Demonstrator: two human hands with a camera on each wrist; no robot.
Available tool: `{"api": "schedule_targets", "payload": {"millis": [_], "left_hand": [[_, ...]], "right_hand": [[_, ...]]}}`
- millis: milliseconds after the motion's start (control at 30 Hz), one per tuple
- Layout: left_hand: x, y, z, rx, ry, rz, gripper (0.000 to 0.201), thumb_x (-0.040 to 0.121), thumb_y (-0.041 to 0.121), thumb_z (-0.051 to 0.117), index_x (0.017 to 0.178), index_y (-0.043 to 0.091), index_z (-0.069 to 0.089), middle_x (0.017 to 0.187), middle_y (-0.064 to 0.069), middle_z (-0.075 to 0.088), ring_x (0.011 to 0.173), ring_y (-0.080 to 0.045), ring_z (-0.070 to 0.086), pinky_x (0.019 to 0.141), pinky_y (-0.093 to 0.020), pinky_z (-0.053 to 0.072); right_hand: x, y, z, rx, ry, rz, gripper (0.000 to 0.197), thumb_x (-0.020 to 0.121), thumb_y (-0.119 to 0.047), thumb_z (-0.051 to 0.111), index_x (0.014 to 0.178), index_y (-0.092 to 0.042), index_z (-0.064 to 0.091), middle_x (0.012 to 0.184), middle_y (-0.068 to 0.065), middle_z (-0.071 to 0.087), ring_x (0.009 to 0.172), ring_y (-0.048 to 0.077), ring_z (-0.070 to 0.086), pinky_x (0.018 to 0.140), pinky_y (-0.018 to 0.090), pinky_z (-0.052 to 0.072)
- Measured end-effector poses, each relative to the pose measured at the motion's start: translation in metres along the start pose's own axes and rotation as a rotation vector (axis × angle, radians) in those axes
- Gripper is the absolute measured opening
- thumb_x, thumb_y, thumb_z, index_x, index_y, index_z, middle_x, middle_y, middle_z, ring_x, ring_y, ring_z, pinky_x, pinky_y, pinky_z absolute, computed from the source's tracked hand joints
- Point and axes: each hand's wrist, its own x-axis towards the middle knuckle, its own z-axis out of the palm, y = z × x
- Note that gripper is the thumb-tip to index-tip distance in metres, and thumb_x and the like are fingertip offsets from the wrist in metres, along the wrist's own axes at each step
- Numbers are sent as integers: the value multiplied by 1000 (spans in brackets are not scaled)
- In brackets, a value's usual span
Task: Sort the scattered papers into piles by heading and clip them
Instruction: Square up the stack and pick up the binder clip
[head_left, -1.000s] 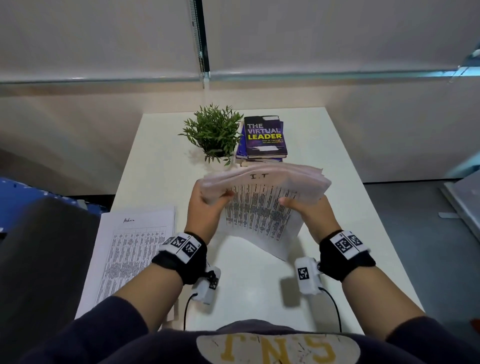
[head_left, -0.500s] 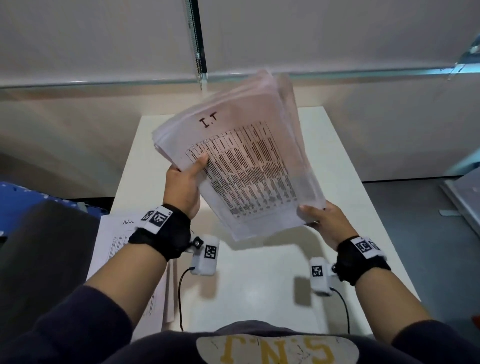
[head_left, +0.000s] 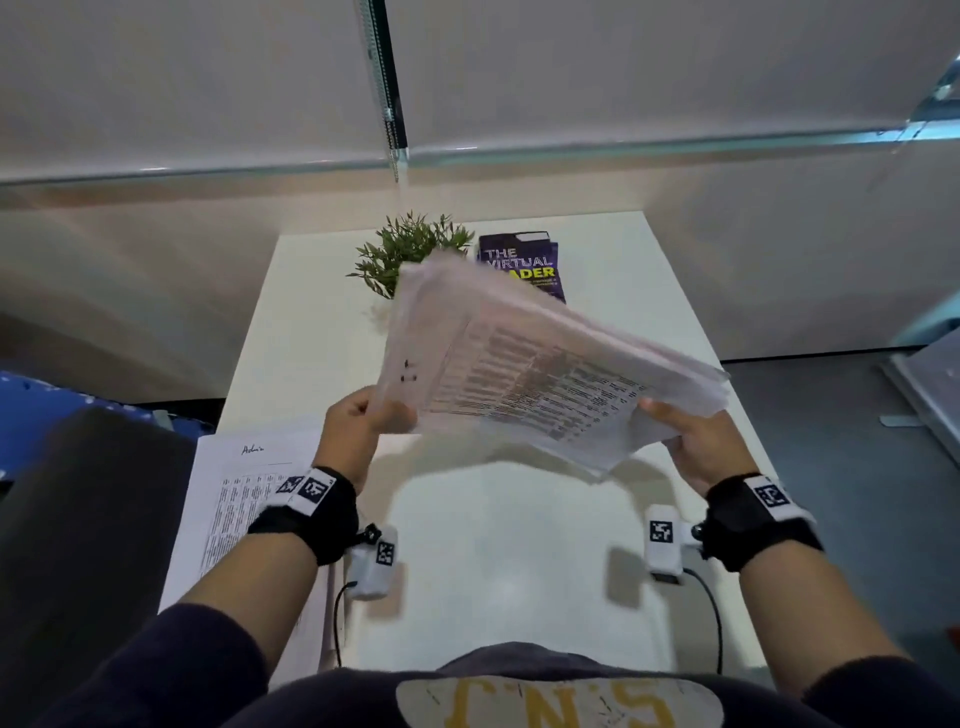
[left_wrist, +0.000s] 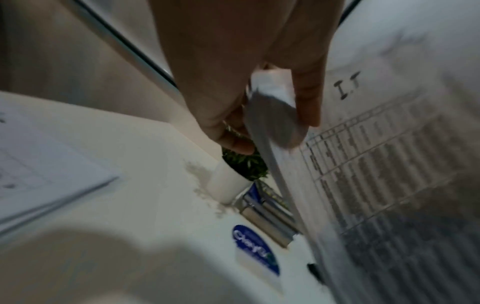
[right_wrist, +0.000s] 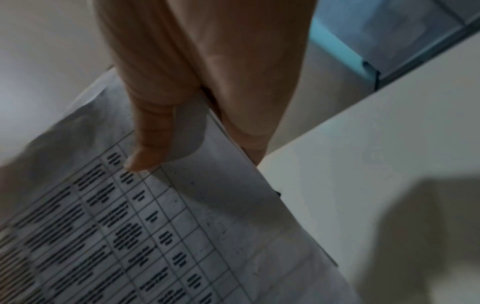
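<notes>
Both hands hold a thick stack of printed sheets headed "I.T" (head_left: 540, 358) in the air above the white table (head_left: 498, 545), turned sideways with the heading toward the left. My left hand (head_left: 363, 415) pinches the heading end, thumb on top (left_wrist: 306, 96) and fingers underneath. My right hand (head_left: 691, 436) pinches the opposite end, its thumb (right_wrist: 148, 152) lying on the printed table of the stack (right_wrist: 130, 226). A second pile headed "Admin" (head_left: 249, 509) lies flat at the table's left front edge.
A small potted plant (head_left: 410, 249) and a purple book titled "The Virtual Leader" (head_left: 524, 260) stand at the back of the table, partly behind the held stack. A dark chair back (head_left: 78, 545) is at the left. A round blue sticker (left_wrist: 254, 248) marks the tabletop.
The stack went from bent low over the table, to raised upright, to now turned sideways and lowered, heading end to the left. Both hands kept their hold throughout.
</notes>
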Motion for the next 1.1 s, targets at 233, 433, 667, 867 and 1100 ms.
{"api": "schedule_targets", "payload": {"millis": [233, 433, 667, 867, 1100], "left_hand": [[-14, -32, 17, 205, 4, 19, 26, 77, -1, 76, 95, 18, 72, 84, 10, 75, 79, -12, 67, 65, -14, 50], [-14, -24, 28, 15, 109, -55, 25, 78, 11, 78, 100, 19, 72, 96, 2, 75, 86, -15, 68, 72, -25, 49], [-11, -22, 14, 37, 77, 33, 37, 69, 42, 78, 98, 19, 73, 95, -1, 76, 90, -20, 68, 80, -36, 51], [-10, -16, 25, 10, 164, 53, 41, 85, 41, 72, 81, 1, 63, 70, 0, 63, 66, -16, 54, 63, -27, 41], [-10, -17, 21, 14, 207, 87, 11, 90, 19, 63, 83, 12, 68, 88, 4, 67, 82, -12, 57, 73, -26, 41]], "right_hand": [[-1, 30, -6, -324, -48, 69, 29, 70, 0, 78, 95, -14, 75, 92, 5, 73, 87, 25, 63, 79, 37, 47], [-8, 33, 16, -374, 55, 20, 27, 72, -2, 78, 98, -8, 73, 92, 5, 72, 81, 17, 64, 78, 33, 50], [-13, 9, 9, -715, -50, -205, 56, 81, -3, 70, 121, -39, 55, 106, -5, 63, 96, 9, 60, 83, 19, 47], [-12, 15, 15, -923, -123, -478, 52, 84, 2, 65, 116, -39, 65, 108, -2, 61, 104, -5, 54, 92, 8, 41], [-19, 16, 8, -771, 6, -336, 47, 82, -2, 69, 118, -32, 65, 108, -8, 67, 96, -12, 57, 81, 4, 41]]}}
